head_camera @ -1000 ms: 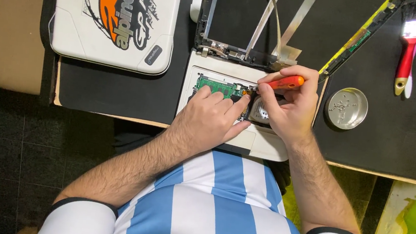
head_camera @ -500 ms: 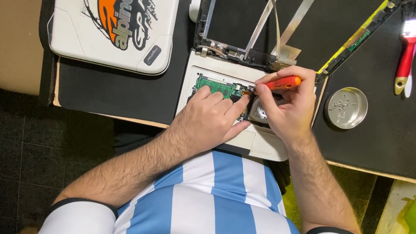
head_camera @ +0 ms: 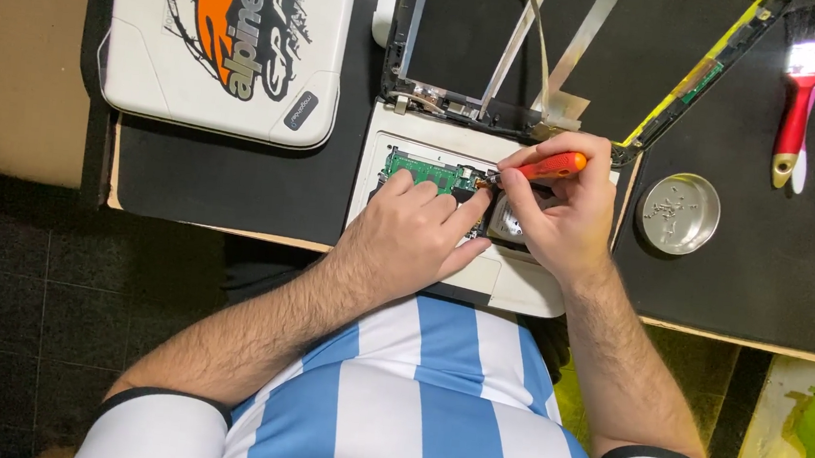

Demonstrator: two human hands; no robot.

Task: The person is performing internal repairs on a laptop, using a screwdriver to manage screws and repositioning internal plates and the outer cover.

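The right hand point(head_camera: 566, 218) is gripping the orange screwdriver point(head_camera: 549, 166), closed around it, tip at the green board point(head_camera: 429, 172) inside the open white laptop point(head_camera: 511, 282) at the near table edge; keeping the tip square and pressing lightly should serve best. The left hand point(head_camera: 407, 234) is lying flat, fingers loosely spread, holding nothing, bracing the laptop. Open mat is lying left, while the screw tin point(head_camera: 679, 213) is sitting near on the right.

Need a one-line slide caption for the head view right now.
Right hand holds an orange-handled screwdriver at an opened white laptop; left hand rests beside its green circuit board.
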